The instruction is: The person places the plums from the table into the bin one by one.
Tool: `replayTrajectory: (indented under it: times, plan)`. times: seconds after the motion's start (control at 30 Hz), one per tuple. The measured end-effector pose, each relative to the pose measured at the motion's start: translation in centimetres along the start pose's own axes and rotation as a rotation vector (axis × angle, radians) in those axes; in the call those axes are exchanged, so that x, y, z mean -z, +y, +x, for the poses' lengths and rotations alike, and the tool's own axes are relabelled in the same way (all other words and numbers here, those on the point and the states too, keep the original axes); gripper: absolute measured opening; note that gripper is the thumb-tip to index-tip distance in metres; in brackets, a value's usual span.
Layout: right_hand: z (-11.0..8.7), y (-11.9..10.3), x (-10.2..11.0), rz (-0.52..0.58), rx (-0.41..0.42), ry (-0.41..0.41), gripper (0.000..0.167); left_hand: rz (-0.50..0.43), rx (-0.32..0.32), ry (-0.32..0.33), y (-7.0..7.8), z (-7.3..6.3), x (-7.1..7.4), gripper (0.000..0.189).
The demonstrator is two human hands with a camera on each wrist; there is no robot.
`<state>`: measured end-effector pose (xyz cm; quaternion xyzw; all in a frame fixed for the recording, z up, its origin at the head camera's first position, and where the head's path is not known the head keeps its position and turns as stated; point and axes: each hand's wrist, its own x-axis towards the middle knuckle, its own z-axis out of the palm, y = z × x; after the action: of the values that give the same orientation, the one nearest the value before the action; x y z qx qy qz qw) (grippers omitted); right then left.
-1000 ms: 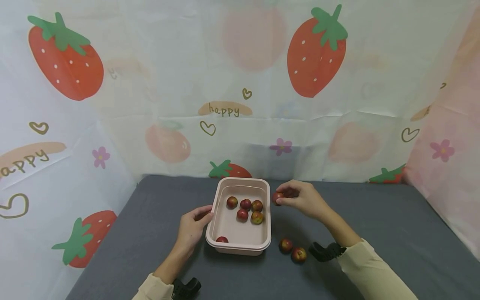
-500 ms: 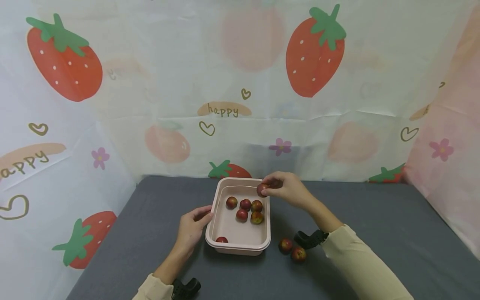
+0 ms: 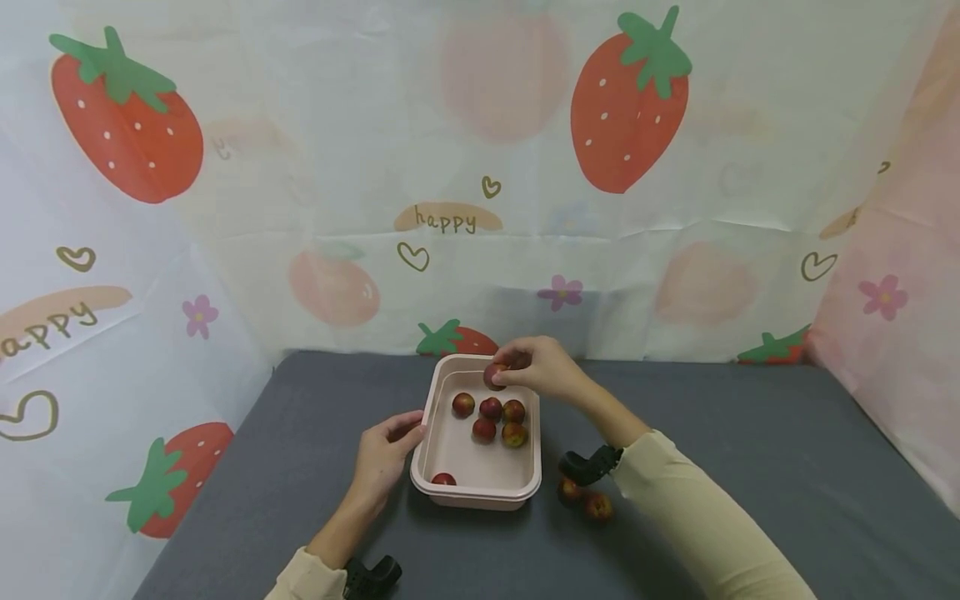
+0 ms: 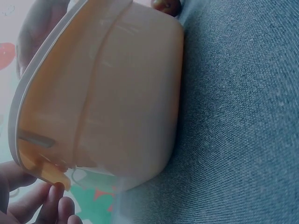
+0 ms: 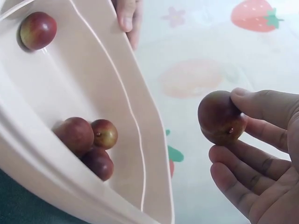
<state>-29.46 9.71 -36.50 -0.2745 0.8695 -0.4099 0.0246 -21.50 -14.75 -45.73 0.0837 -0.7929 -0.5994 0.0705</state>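
Observation:
A pale pink plastic box (image 3: 468, 490) stands on the dark cloth with several reddish plums (image 3: 483, 430) inside, most bunched toward the back right. One plum (image 3: 444, 479) lies apart in the near left corner. My left hand (image 3: 380, 458) pinches the box's left rim between thumb and fingers, as the left wrist view also shows. Above the back of the box my right hand (image 3: 540, 367) holds a dark red plum (image 5: 220, 117) between thumb and fingertips. In the right wrist view this plum is off the box floor.
Two more plums (image 3: 598, 507) lie on the grey cloth (image 3: 720, 458) to the right of the box, one partly hidden behind the right wrist's black strap (image 3: 590, 467). A strawberry-printed curtain (image 3: 525, 250) hangs along the back and sides.
My right hand has carried its plum leftward, from beside the box's right edge to over its back part. The left hand and the box have stayed in place.

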Motion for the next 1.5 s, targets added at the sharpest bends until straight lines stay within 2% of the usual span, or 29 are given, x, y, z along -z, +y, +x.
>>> replayTrajectory:
  times: [0.2, 0.43, 0.77, 1.07, 1.27, 1.5]
  plan:
    - [1.3, -0.5, -1.0, -0.024, 0.011, -0.02, 0.025, -0.003, 0.012, 0.002, 0.0, 0.0, 0.1, 0.029]
    - [2.3, -1.6, -2.4, -0.011, 0.02, -0.05, 0.023, 0.004, -0.003, 0.0, 0.1, 0.0, 0.0, 0.03]
    - [3.7, -1.5, -4.1, -0.059, -0.086, -0.063, 0.021, 0.003, 0.012, -0.002, 0.0, 0.1, 0.0, 0.03]
    - [4.5, -1.0, -4.6, -0.04, -0.128, -0.06, 0.02, -0.002, 0.013, -0.006, 0.1, 0.1, 0.0, 0.03]
    - [4.8, -0.3, -5.4, -0.069, -0.156, -0.095, 0.018, 0.001, 0.016, -0.008, 0.1, 0.1, 0.1, 0.03]
    - [4.8, -0.3, -6.3, -0.135, -0.147, -0.167, 0.012, 0.002, 0.015, -0.008, 0.1, 0.0, 0.1, 0.029]
